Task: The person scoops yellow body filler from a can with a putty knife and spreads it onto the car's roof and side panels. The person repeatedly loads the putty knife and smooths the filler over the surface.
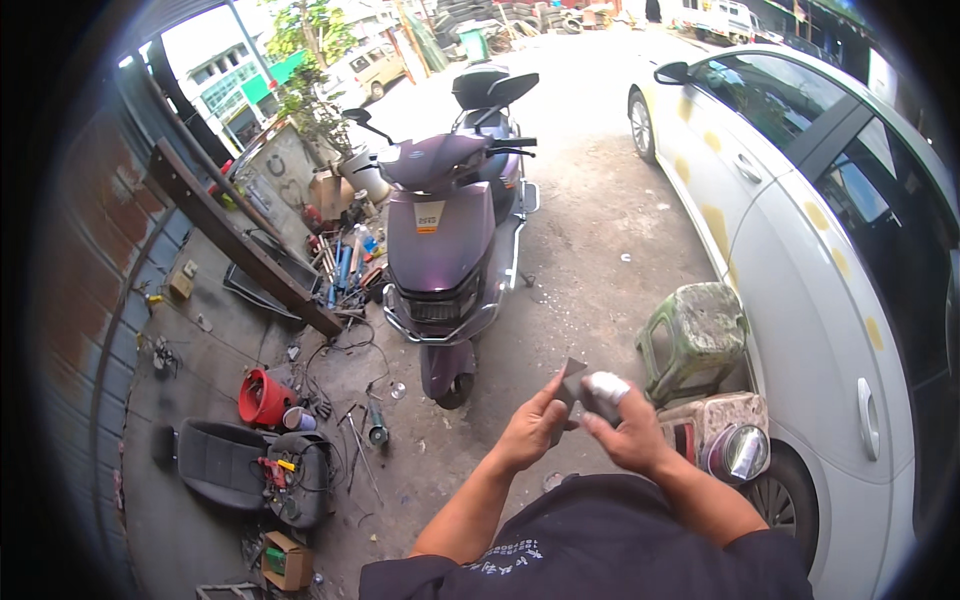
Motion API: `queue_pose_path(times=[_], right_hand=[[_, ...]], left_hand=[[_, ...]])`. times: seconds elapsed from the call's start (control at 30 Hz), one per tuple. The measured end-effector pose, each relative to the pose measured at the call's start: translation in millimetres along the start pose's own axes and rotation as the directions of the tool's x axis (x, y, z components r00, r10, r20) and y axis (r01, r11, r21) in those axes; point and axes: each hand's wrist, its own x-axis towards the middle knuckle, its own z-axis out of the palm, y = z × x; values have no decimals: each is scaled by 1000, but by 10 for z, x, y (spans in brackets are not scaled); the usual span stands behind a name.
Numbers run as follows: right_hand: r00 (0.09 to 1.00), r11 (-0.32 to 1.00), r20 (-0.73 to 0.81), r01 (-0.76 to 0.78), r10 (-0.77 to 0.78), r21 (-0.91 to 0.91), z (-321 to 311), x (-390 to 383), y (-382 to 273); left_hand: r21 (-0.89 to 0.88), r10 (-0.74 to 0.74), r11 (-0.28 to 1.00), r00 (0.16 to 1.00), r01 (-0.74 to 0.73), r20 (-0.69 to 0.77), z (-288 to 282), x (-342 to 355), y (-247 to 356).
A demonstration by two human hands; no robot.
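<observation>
My left hand (530, 428) is closed on a thin dark-grey flat piece (571, 380) with a pointed upper corner, held in front of my body. Close beside it, my right hand (632, 432) is closed around a second dark-grey piece (598, 404); whether the two pieces are joined, I cannot tell. Something white (607, 385) covers or wraps a finger of the right hand. Just beyond that hand stands a worn green plastic stool (695, 330). A second dirty stool (718, 412) bears a round tin (738, 453) by my right forearm.
A white car (790, 260) with yellowish patches stands along the right. Ahead is a purple scooter (440, 235). To the left lie a car seat (225, 462), a red bucket (264, 398), an angle grinder (377, 428) and loose cables; a metal beam (235, 235) slants there.
</observation>
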Motion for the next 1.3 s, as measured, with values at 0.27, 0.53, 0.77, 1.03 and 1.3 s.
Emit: queue_pose_path(times=[0.27,0.53,0.77,1.03,1.3], right_hand=[[994,814,-19,-79,109,576,-316,223,341],[919,-15,385,-385,81,923,-346,94,579],[900,474,353,-434,255,766,-188,-112,629],[904,604,408,-399,131,690,-64,-84,721],[911,719,132,-392,391,573,-223,60,973]], left_hand=[[-301,-61,953,993,28,-100,-142,-66,406],[-410,-85,912,967,-22,-240,-181,-56,293],[-481,-137,877,963,10,-231,-49,42,150],[-478,-73,878,974,-40,-217,147,102,13],[-380,51,910,954,-166,-294,110,56,62]])
